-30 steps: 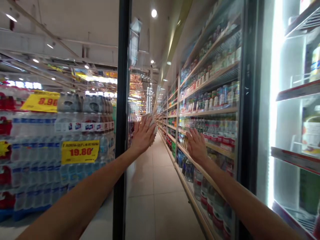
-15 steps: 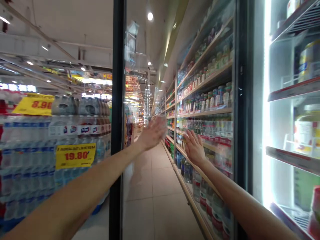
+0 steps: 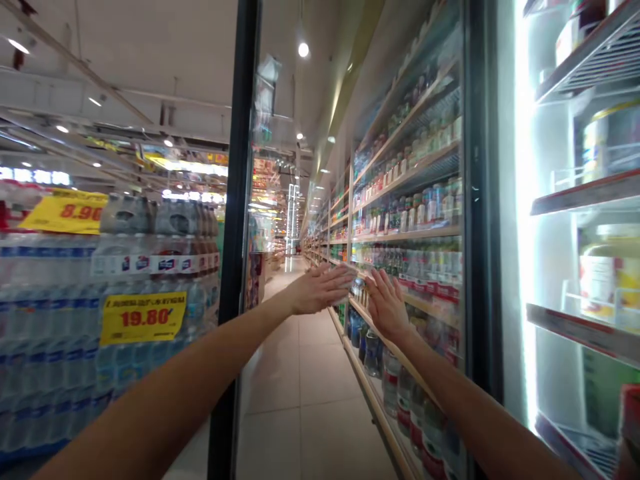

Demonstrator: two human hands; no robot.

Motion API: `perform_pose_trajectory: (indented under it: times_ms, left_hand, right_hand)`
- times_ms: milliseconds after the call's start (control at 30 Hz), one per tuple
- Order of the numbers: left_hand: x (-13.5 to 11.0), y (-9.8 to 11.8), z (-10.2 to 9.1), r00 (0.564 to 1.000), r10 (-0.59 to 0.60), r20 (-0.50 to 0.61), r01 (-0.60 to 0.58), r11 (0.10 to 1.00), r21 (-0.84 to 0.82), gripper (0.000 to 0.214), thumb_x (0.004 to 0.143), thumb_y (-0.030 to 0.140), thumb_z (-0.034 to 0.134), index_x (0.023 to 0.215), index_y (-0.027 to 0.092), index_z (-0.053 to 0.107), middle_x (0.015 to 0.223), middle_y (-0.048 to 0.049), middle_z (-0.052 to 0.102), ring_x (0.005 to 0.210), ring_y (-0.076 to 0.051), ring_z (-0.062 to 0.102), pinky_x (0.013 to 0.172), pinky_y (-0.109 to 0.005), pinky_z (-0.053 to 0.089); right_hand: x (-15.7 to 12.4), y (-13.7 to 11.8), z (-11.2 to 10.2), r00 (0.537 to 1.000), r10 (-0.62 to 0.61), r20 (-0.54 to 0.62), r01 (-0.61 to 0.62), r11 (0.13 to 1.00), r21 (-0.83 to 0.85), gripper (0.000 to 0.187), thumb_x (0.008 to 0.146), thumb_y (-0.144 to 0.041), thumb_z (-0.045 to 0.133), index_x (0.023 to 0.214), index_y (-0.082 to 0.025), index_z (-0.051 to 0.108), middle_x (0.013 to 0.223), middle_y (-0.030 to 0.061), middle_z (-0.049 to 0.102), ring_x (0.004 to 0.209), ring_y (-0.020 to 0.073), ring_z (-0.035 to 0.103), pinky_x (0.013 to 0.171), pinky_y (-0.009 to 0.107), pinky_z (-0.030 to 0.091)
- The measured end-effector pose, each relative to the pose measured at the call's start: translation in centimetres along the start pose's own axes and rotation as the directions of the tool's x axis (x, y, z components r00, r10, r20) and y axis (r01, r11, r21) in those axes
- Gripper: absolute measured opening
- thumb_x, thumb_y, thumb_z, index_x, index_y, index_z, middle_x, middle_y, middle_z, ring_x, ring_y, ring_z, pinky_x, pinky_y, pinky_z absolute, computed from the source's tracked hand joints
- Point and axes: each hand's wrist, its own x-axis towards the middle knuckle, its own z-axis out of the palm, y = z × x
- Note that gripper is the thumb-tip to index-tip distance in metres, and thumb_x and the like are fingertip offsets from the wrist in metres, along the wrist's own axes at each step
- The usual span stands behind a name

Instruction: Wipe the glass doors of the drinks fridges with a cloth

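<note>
A tall glass door with a dark frame stands swung out in front of me. My left hand is at the glass near the middle, palm down with fingers stretched out to the right. A pale, see-through patch shows along its fingertips; I cannot tell whether it is a thin cloth or a reflection. My right hand lies flat at the same pane, fingers spread and pointing up, just right of the left fingertips. Nothing shows in its grasp.
To the right is a lit fridge with wire shelves and bottles. Shrink-wrapped water bottles are stacked on the left under yellow price signs. Rows of drinks and a tiled aisle appear in or through the glass.
My left hand has moved right and down across the glass, close to the right hand. The right hand stays nearly in place. The view has shifted slightly.
</note>
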Motion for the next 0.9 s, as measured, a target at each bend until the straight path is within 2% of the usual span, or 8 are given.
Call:
perform_pose_trajectory:
  times_ms: [100,233,300,400,467,567,700,900]
  left_hand:
    - [-0.6,-2.4,-0.8,0.962,-0.257,-0.093,0.261,0.965,0.031,0.039,0.09,0.034,0.038,0.128,0.029,0.047,0.146,0.0022,0.034,0.14,-0.014,0.015,0.115,-0.039,0.011]
    - [-0.3,-4.5,-1.4,0.721,-0.636,-0.276,0.661,0.75,-0.001,0.045,0.091,0.03,0.035,0.133,0.015,0.041,0.151,-0.0109,0.022,0.141,-0.022,0.003,0.114,-0.049,0.007]
    - [0.2,-2.9,-0.8,0.764,-0.589,-0.262,0.61,0.793,-0.003,0.043,0.09,0.03,0.038,0.131,0.017,0.044,0.149,-0.0095,0.026,0.141,-0.021,0.008,0.114,-0.045,0.012]
    - [0.9,0.3,0.2,0.971,-0.217,-0.102,0.217,0.976,-0.008,0.034,0.089,0.032,0.041,0.121,0.029,0.053,0.143,0.0019,0.039,0.138,-0.014,0.022,0.113,-0.034,0.019]
    - [0.9,0.7,0.2,0.999,-0.04,-0.016,0.039,0.998,-0.048,0.033,0.09,0.032,0.039,0.12,0.032,0.053,0.143,0.0052,0.04,0.136,-0.011,0.025,0.114,-0.033,0.017]
    - [0.4,-1.6,-0.8,0.941,-0.328,-0.078,0.325,0.944,-0.048,0.036,0.091,0.033,0.036,0.123,0.029,0.051,0.144,0.0024,0.038,0.138,-0.014,0.02,0.115,-0.039,0.012]
    - [0.3,-3.6,-1.4,0.699,-0.68,-0.219,0.686,0.725,-0.061,0.046,0.09,0.03,0.034,0.133,0.014,0.039,0.15,-0.0136,0.023,0.141,-0.024,0.004,0.113,-0.05,0.008]
    - [1.2,-0.6,-0.4,0.795,-0.584,-0.162,0.575,0.812,-0.103,0.062,0.086,0.034,0.041,0.141,0.01,0.023,0.148,-0.0158,0.026,0.14,-0.023,0.015,0.113,-0.043,0.016]
  right_hand:
    - [0.0,0.1,0.0,1.0,0.0,-0.008,0.0,1.0,-0.004,0.045,0.089,-0.021,0.035,0.133,-0.019,0.042,0.14,0.0089,0.042,0.136,0.022,0.027,0.109,0.046,0.024]
    - [-0.1,-0.1,0.1,1.0,0.017,-0.004,-0.017,1.0,0.018,0.046,0.089,-0.021,0.035,0.135,-0.019,0.04,0.141,0.0094,0.041,0.136,0.0223,0.025,0.11,0.048,0.022]
    - [0.0,-0.3,0.1,1.0,0.029,-0.002,-0.029,0.999,0.033,0.049,0.089,-0.02,0.035,0.137,-0.02,0.037,0.142,0.0092,0.04,0.137,0.022,0.024,0.11,0.048,0.02]
    - [0.1,-0.3,0.1,0.999,0.032,-0.007,-0.032,0.999,0.034,0.049,0.088,-0.02,0.035,0.138,-0.021,0.036,0.141,0.009,0.041,0.137,0.0219,0.025,0.11,0.048,0.021]
    - [0.0,-0.1,0.1,1.0,0.024,-0.006,-0.024,0.999,0.029,0.048,0.088,-0.02,0.036,0.137,-0.021,0.037,0.141,0.009,0.042,0.136,0.0218,0.026,0.109,0.047,0.023]
    - [-0.4,0.2,0.0,1.0,0.021,0.006,-0.021,0.999,0.035,0.048,0.088,-0.02,0.036,0.136,-0.021,0.038,0.14,0.0092,0.042,0.136,0.0222,0.027,0.109,0.048,0.023]
    - [0.6,-0.8,-0.2,0.998,0.05,-0.041,-0.045,0.993,0.106,0.05,0.089,-0.02,0.034,0.139,-0.02,0.032,0.142,0.0098,0.04,0.137,0.0231,0.025,0.109,0.05,0.023]
    - [8.7,-5.8,-0.3,0.997,-0.026,-0.066,0.049,0.923,0.381,0.053,0.091,-0.025,0.026,0.143,-0.015,0.021,0.147,0.0101,0.03,0.138,0.0159,0.022,0.11,0.039,0.029]
